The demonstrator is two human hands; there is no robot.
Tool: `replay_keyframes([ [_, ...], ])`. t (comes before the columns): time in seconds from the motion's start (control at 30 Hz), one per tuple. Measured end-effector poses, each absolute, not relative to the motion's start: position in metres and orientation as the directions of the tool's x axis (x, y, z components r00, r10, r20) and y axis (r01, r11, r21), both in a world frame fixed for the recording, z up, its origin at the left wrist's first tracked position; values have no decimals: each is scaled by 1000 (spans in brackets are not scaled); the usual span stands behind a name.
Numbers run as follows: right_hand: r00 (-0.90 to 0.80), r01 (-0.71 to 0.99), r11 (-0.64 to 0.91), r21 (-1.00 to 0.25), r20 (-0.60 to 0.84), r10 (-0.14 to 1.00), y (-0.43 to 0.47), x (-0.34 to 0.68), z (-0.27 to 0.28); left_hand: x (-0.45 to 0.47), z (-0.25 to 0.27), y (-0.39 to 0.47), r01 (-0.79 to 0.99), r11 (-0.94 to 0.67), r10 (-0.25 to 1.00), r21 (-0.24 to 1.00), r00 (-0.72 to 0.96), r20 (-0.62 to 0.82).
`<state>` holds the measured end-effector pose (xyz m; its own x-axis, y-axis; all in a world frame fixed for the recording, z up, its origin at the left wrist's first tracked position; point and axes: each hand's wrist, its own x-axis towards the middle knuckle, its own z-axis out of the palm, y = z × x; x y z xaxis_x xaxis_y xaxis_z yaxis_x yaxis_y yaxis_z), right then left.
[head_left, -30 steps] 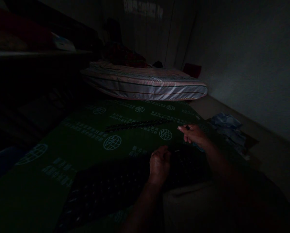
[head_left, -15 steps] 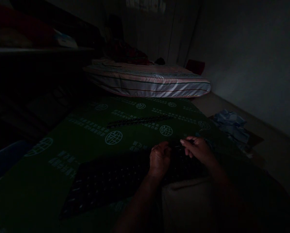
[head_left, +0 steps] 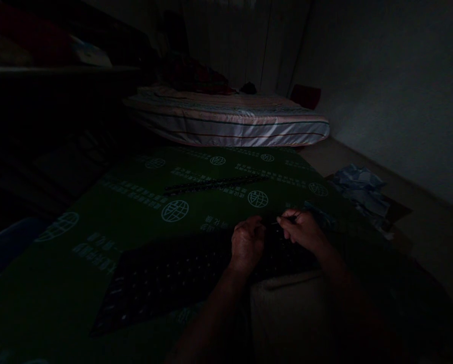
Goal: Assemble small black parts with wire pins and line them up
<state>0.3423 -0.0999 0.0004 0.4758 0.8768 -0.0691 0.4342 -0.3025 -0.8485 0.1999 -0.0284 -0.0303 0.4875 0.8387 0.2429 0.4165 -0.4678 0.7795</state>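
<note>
Nearest, below the panel, a dull tan patch [head_left: 287,313] with a soft fold along its top fades into shadow, its material hard to tell. Both forearms reach up past it, and the hands sit close to each other without touching. The left hand [head_left: 248,240] is curled, knuckles up, over the panel [head_left: 165,283]; whether its fingers grip anything cannot be told. The right hand [head_left: 302,230] has thumb and fingers pinched together on a thin, pale sliver [head_left: 274,223] that points toward the left hand. The panel is long, dark and roughly rectangular, its face dotted with rows of small pale specks, and it lies aslant on the surface [head_left: 128,232] beneath both hands. That surface is flat and green, printed with pale globes and lines of characters. Beyond the panel, two narrow, dark, speckled strips [head_left: 216,185] lie nearly side by side. To the right, crumpled bluish cloth [head_left: 357,182] is heaped on the floor [head_left: 423,237]. Farther back stands a bed [head_left: 241,129] in smooth, slightly shiny striped fabric with rounded corners, beside a plain, pale wall [head_left: 393,91].
</note>
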Motion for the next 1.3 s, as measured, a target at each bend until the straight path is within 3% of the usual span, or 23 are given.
replay_keyframes([
  [0.37, 468, 489, -311, -815, -55, 882, -95, 337, 2, 200, -27, -30, 433, -461, 840, 774, 494, 225],
  [0.6, 452, 337, -270, -902, -97, 887, -92, 348, -5, 200, -29, -30, 428, -479, 832, 767, 501, 240],
  [1.13, 467, 134, -309, -941, -215, 858, -97, 348, -1, 200, -25, -32, 468, -502, 823, 727, 516, 236],
  [1.3, 477, 244, -289, -926, -145, 867, -96, 340, 1, 200, -24, -32, 472, -529, 807, 705, 536, 246],
])
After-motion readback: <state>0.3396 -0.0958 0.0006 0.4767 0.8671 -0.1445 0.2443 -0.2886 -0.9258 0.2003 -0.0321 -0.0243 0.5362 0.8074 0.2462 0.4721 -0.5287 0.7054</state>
